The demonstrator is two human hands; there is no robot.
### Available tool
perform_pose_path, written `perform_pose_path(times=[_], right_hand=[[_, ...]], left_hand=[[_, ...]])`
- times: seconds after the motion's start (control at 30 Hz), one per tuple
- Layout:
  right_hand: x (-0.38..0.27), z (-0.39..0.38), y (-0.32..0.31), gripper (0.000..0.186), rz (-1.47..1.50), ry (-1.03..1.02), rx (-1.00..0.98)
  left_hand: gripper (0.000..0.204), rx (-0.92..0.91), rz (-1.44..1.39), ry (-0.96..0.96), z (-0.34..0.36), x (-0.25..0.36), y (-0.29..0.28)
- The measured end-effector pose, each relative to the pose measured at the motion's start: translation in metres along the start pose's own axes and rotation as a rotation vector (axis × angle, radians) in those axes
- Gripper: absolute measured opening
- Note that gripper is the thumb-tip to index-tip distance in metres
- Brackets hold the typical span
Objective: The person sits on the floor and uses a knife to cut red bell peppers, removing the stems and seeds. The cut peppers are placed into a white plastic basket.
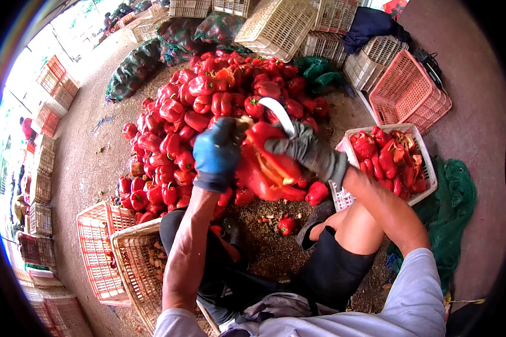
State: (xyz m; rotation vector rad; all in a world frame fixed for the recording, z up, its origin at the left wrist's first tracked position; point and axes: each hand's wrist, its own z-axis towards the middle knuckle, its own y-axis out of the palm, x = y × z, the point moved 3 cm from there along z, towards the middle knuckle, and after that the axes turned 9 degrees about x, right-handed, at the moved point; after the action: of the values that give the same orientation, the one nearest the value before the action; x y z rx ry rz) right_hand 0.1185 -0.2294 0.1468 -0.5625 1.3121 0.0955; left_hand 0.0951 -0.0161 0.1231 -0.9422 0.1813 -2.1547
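In front of a big heap of red bell peppers (199,121), both my gloved hands are raised close together. My right hand (309,150), in a dark grey glove, is closed around a split red bell pepper (269,163); its pale inside shows and its lower part is blurred. A curved white strip (279,114) rises past the right fingers; its kind is unclear. My left hand (216,151), in a blue glove, is a fist touching or close beside the pepper. A pale yellowish bit (243,122) shows at its fingertips, too smeared to name.
At the right stands a white crate (430,168) of opened peppers beside green netting (450,208). A pink crate (402,92) lies behind it. Lower left are a red-and-white crate (93,247) and a beige basket (126,275) with scraps. Full net sacks (134,70) line the back.
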Motion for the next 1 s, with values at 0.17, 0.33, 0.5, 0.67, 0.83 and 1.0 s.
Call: perform_pose_path(times=[0.17, 0.33, 0.5, 0.67, 0.83, 1.0], right_hand=[[0.003, -0.007, 0.029, 0.048, 0.284, -0.016, -0.072], [-0.004, 0.001, 0.007, 0.046, 0.48, 0.086, 0.047], [-0.003, 0.006, -0.006, 0.053, 0.441, 0.065, 0.151], [-0.003, -0.002, -0.014, 0.052, 0.49, 0.106, 0.142], [-0.006, -0.007, -0.011, 0.05, 0.576, 0.162, 0.185], [-0.012, -0.012, -0.021, 0.04, 0.679, 0.109, 0.136]], left_hand=[[0.03, 0.201, -0.864, -0.692, 0.019, -0.028, -0.026], [0.038, 0.035, -1.104, -0.544, 0.015, -0.027, -0.051], [0.042, 0.03, -1.196, -0.51, 0.009, -0.011, -0.077], [0.05, 0.066, -0.788, -0.379, -0.012, -0.02, -0.123], [0.051, 0.235, -0.698, -0.691, -0.088, -0.054, -0.241], [0.049, 0.223, 0.152, -0.67, -0.167, -0.125, -0.344]])
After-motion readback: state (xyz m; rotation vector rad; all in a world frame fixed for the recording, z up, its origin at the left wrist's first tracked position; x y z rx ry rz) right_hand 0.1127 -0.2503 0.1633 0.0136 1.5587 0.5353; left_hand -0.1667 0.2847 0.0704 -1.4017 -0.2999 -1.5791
